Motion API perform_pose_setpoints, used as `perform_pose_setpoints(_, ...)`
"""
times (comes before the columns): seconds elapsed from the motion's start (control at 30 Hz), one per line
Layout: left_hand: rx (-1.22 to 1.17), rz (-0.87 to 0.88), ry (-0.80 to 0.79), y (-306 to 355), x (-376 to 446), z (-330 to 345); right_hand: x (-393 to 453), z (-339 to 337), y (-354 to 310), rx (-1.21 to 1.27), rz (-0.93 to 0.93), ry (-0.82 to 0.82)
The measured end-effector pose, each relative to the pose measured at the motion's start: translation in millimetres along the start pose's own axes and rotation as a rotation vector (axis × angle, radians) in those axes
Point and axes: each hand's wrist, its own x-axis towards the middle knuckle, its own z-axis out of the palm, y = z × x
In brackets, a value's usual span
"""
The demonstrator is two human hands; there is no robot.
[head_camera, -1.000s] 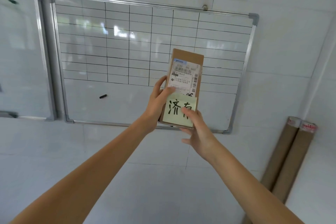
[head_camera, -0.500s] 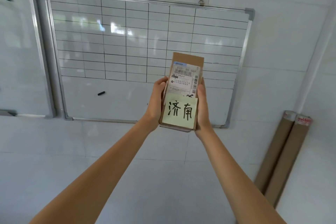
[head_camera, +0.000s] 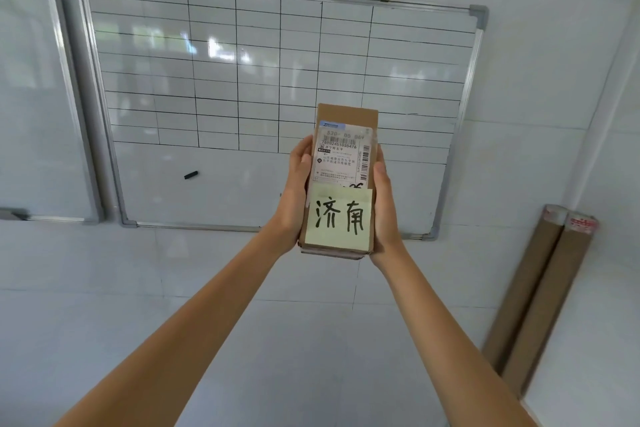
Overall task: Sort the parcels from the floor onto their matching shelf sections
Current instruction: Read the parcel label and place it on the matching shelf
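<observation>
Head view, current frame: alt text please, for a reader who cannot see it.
Two bare hands, left hand and right hand, hold a brown cardboard parcel upright by its sides. It carries a shipping label and a yellow sticky note with handwritten characters. Behind hangs a gridded whiteboard; cardboard tubes lean at right.

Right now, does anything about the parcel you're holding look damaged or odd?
No damage shows on the brown cardboard parcel, held upright between left hand and right hand. One oddity: the yellow sticky note overlaps the white shipping label's bottom edge.
</observation>
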Motion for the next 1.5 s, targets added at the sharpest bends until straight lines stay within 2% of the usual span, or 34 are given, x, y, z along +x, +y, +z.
perform_pose_setpoints(0.4,0.006,-0.044,0.082,-3.0,-2.9,-36.2,22.7,20.5,33.6,-0.009,0.077,-0.115)
perform_pose_setpoints(0.7,0.107,-0.006,0.238,-3.4,9.3,-71.9,55.2,43.6,70.2,0.057,0.079,-0.238)
perform_pose_setpoints(1.03,0.195,0.041,0.419,-3.3,35.3,-97.1,103.9,68.9,96.0,0.119,0.161,-0.385)
perform_pose_setpoints(1.5,0.316,0.123,0.666,35.4,3.4,-142.2,100.3,138.8,124.1,0.287,0.336,-0.643)
